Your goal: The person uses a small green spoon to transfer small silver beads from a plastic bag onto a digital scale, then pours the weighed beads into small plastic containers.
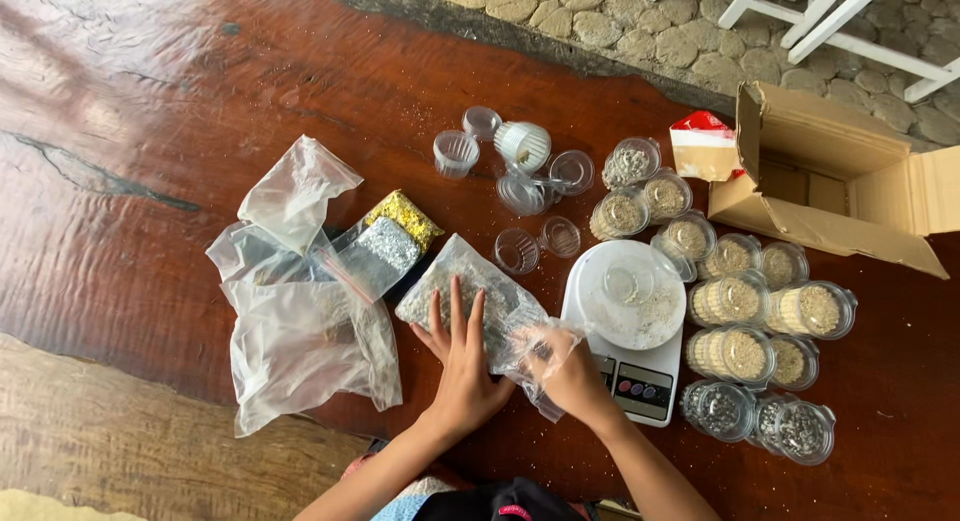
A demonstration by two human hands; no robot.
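Hands meet over a clear plastic bag of pale grit (468,293) that lies on the red-brown wooden table (180,101), just left of a white kitchen scale (628,321). The bag's long axis runs slantwise, from its closed end at the upper left toward its mouth at the lower right, nearest the person. The left hand (462,356) lies flat on the bag with fingers spread, pressing and not clasping. The right hand (572,373) is bunched in the crumpled film at the bag's mouth; it seems to pinch the plastic, though the film hides the fingertips. On the scale's plate stands a small clear cup (627,281), its contents too faint to tell. Right of the scale sit lidded cups of tan and grey granules (742,326), packed close together. Above the bag are several empty clear cups (520,196) and one white ribbed cup (523,144). To the left lie slack clear bags (300,331), a packet of silver bits (378,251) and one of yellow (404,213). An open cardboard box (840,176) rests at the upper right.
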